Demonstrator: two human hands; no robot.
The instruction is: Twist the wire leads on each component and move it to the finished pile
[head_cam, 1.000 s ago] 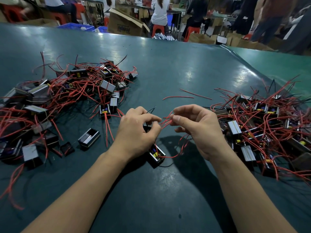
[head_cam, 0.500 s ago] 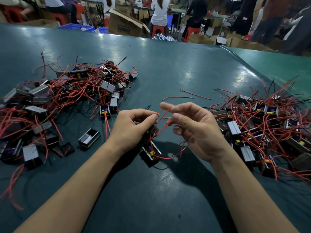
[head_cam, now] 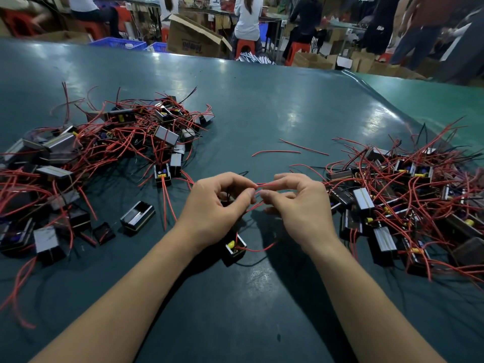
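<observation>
Wires (head_cam: 258, 185) thin, red, limp, springy; both pinched mid-frame between left hand (head_cam: 214, 208) and right hand (head_cam: 301, 208) fingertips; black box (head_cam: 234, 248) dangles light below left wrist; best grip near bare wire tips; piles at frame left, right

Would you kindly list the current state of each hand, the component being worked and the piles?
Left hand: pinching the red leads.
Right hand: pinching the same red leads.
Component: under the hands, leads raised.
Left pile: tangled heap.
Right pile: tangled heap.
</observation>
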